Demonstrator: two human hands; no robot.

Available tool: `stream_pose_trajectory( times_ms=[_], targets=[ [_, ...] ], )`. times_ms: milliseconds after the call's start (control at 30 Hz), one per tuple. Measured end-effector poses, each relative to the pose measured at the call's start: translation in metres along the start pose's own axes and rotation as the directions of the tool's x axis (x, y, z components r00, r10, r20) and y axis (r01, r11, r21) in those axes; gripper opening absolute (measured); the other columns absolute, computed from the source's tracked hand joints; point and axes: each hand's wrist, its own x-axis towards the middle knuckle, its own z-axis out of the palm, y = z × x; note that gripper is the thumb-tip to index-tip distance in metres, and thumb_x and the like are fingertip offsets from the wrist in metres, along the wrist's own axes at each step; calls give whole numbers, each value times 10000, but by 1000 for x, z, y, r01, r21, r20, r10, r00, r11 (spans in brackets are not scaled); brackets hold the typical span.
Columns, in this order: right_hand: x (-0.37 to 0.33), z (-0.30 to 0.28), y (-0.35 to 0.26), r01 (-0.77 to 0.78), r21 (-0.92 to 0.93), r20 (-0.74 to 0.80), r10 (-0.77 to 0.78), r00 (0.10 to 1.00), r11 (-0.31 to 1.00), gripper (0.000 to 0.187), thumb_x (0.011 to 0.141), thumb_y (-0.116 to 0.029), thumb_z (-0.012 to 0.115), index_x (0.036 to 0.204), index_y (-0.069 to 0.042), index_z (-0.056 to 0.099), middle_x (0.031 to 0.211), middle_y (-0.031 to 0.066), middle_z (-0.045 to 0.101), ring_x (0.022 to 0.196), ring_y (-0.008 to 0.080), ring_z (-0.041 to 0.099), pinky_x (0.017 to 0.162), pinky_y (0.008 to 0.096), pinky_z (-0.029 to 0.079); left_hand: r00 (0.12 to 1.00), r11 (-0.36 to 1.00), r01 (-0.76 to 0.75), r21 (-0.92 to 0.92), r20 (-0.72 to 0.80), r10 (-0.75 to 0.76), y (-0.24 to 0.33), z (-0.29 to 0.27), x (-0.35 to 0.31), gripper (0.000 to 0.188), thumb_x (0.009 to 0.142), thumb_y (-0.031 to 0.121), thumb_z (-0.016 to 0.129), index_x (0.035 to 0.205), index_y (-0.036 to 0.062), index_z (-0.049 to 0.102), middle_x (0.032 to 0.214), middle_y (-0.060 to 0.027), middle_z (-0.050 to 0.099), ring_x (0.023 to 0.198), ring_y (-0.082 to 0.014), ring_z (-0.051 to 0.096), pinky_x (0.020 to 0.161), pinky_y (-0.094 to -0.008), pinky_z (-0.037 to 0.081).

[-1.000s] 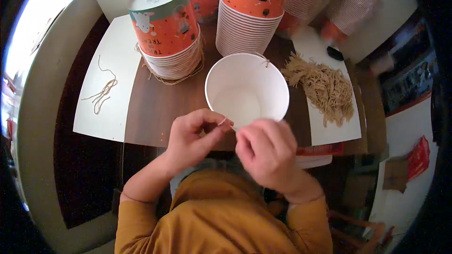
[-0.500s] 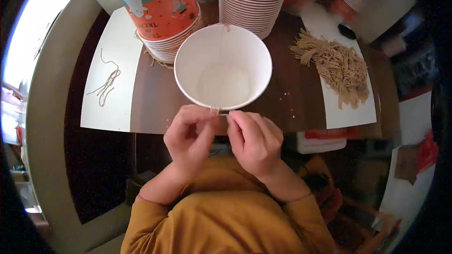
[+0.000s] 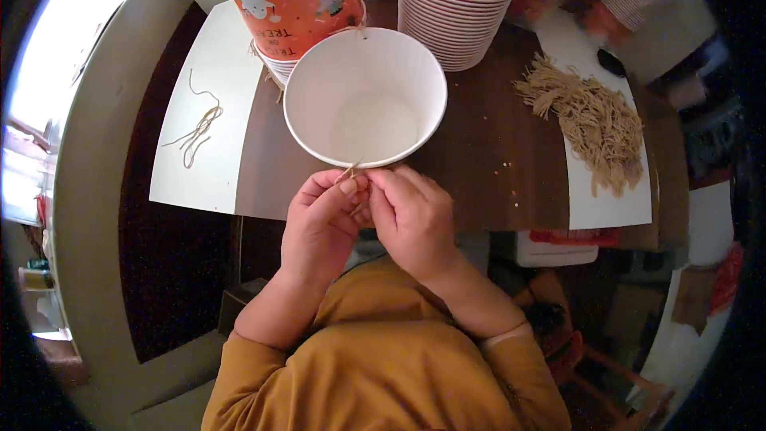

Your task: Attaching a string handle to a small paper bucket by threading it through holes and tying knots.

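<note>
A white-lined paper bucket (image 3: 315,104) sits at the middle of the table with its mouth tilted toward me. Light brown twine (image 3: 352,168) shows at its near rim, and a twine knot (image 3: 365,33) shows at the far rim. My left hand (image 3: 323,219) pinches the twine between thumb and fingers, just below the near rim. Close against it, my right hand (image 3: 415,219) is closed too, its fingertips meeting at the same twine. The fingers partly hide the strand's ends.
Behind the bucket stand an orange and green printed bucket stack (image 3: 299,16) and a taller bucket stack (image 3: 455,20). Loose twine pieces (image 3: 199,132) lie on a left white sheet (image 3: 175,175). A thick twine pile (image 3: 594,124) covers part of a right white sheet (image 3: 586,207).
My hands have drawn closer together at the near rim. The strand that crossed the bucket's inside no longer shows there. The bucket has shifted left relative to the stacks behind it.
</note>
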Motion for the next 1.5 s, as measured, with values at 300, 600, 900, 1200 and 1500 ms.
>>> stream_pose_trajectory(
  times_ms=[300,600,900,1200,1500],
  targets=[
    [1,6,-5,-646,749,506,499,703,150,187,892,-136,584,994,-12,679,946,62,684,854,116,619,752,259,498,997,998,-51,22,-49,52,1,-4,-2,56,869,24,591,924,19,584,887,-99,664,787,-166,637,706,-288,519],
    [-5,19,0,-594,785,580,544,607,-176,179,835,-152,595,949,-48,685,875,-6,655,794,86,563,751,237,428,808,570,-533,625,177,562,-5,-12,-2,126,822,-62,614,934,-14,579,881,-73,643,760,-131,618,712,-227,490],
    [-3,17,-2,-579,805,543,554,631,-129,186,851,-147,580,953,-34,687,908,15,673,860,91,583,812,242,435,620,-61,-567,821,474,624,2,-4,1,192,709,-37,695,884,20,644,874,-115,637,771,-210,642,698,-293,517],
    [-6,20,-5,-572,819,476,590,653,-27,174,861,-141,595,939,-17,690,915,46,680,853,112,605,804,239,460,403,-378,-607,699,680,612,-2,-8,9,235,676,-8,716,901,35,664,863,-100,655,797,-252,651,842,-426,520],
    [-4,15,-5,-597,801,465,576,672,49,186,842,-146,573,903,-12,685,901,48,677,856,108,601,798,241,461,421,-416,-603,681,715,559,3,-2,4,201,686,-5,706,878,27,655,834,-95,642,774,-246,640,860,-443,503]
  ],
)
